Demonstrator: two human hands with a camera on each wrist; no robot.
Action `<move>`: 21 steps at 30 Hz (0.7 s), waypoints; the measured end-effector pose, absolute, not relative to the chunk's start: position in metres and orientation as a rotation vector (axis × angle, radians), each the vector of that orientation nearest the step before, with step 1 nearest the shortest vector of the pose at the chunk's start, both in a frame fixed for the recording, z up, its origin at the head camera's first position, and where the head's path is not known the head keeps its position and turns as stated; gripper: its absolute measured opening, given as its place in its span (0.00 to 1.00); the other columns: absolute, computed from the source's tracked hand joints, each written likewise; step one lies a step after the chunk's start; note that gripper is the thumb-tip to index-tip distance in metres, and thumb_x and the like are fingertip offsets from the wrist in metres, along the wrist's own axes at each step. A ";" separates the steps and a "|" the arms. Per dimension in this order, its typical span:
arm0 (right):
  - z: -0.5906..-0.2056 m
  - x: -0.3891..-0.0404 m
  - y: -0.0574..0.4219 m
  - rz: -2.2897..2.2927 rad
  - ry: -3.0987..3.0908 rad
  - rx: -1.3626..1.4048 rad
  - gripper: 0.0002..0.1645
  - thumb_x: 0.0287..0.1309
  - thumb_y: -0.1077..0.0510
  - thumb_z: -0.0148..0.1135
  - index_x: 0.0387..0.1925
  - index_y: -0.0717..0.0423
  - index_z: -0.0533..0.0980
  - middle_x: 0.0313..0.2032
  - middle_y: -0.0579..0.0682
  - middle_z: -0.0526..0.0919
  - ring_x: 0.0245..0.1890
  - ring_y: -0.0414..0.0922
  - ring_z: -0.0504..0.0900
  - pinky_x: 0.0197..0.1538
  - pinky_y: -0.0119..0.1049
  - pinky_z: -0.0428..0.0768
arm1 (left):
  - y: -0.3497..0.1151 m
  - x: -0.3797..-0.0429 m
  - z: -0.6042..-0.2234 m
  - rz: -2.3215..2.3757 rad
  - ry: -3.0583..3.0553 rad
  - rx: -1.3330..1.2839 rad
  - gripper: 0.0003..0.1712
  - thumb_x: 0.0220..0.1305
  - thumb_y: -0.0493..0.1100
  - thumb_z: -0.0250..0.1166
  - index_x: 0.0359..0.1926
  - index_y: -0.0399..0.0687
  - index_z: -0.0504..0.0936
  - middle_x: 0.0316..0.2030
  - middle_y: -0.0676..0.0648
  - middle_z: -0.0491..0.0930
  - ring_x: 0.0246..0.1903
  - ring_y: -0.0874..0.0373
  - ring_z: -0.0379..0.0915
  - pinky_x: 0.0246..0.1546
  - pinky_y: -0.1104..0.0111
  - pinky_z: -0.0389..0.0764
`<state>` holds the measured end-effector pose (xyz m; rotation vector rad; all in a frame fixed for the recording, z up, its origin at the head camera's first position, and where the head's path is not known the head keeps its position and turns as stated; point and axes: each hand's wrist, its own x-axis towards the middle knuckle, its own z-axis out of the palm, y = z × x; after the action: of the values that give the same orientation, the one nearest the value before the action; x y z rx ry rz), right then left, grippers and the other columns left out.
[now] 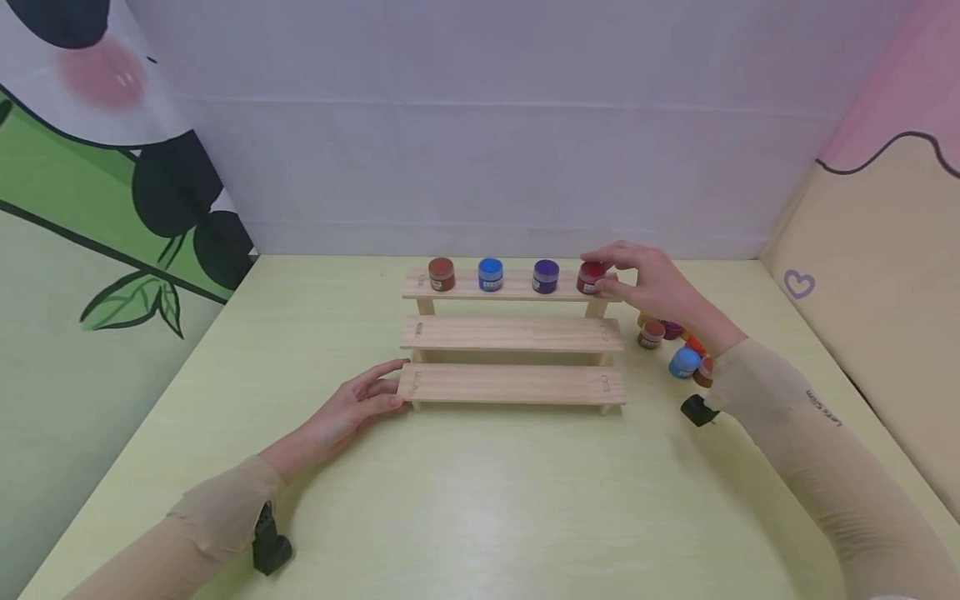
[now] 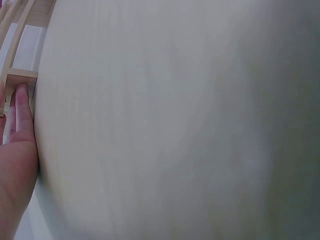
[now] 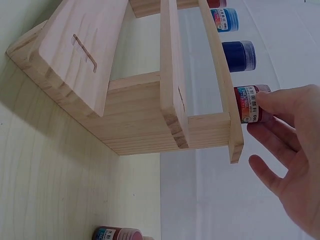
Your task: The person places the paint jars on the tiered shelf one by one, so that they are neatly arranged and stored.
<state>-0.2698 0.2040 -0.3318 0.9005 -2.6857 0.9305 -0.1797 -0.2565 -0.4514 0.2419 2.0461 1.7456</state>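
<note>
A three-step wooden rack (image 1: 512,333) stands on the table. My right hand (image 1: 651,279) pinches a dark red paint jar (image 1: 590,278) at the right end of the top step; the right wrist view shows the jar's base against that board. Left of it on the same step stand a purple-blue jar (image 1: 545,277), a blue jar (image 1: 491,275) and a brown jar (image 1: 442,274). At the left end of the lowest step, my left hand (image 1: 347,414) holds the board's end between thumb and fingers. Its fingertips are partly hidden in the head view.
Several more paint jars, among them a light blue one (image 1: 684,362) and a brown one (image 1: 651,334), cluster right of the rack, partly hidden by my right forearm. A pale wall (image 1: 480,167) rises behind the table (image 1: 465,500). Printed panels flank both sides.
</note>
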 end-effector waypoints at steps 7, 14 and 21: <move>-0.331 -0.269 0.204 0.948 -2.695 0.887 0.26 0.64 0.58 0.65 0.63 0.50 0.75 0.52 0.54 0.82 0.54 0.54 0.81 0.58 0.56 0.77 | -0.257 -0.180 -0.452 1.761 2.035 0.254 0.39 0.70 0.45 0.61 0.77 0.56 0.55 0.67 0.38 0.70 0.56 0.67 0.77 0.56 0.77 0.77; -0.332 -0.270 0.204 0.941 -2.689 0.885 0.26 0.62 0.59 0.66 0.62 0.51 0.75 0.51 0.54 0.83 0.53 0.53 0.81 0.59 0.56 0.77 | -0.257 -0.181 -0.454 1.769 2.040 0.267 0.38 0.71 0.44 0.61 0.77 0.55 0.55 0.66 0.38 0.71 0.56 0.67 0.77 0.56 0.77 0.77; -0.334 -0.273 0.204 0.923 -2.699 0.867 0.27 0.62 0.59 0.67 0.62 0.54 0.75 0.51 0.54 0.83 0.53 0.53 0.81 0.60 0.57 0.77 | -0.257 -0.182 -0.455 1.763 2.046 0.261 0.39 0.71 0.44 0.61 0.77 0.56 0.55 0.67 0.38 0.71 0.56 0.67 0.77 0.56 0.78 0.76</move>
<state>-0.2726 0.2043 -0.3342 0.8671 -2.6989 0.9232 -0.1822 -0.2567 -0.4547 0.2610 2.0460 1.7626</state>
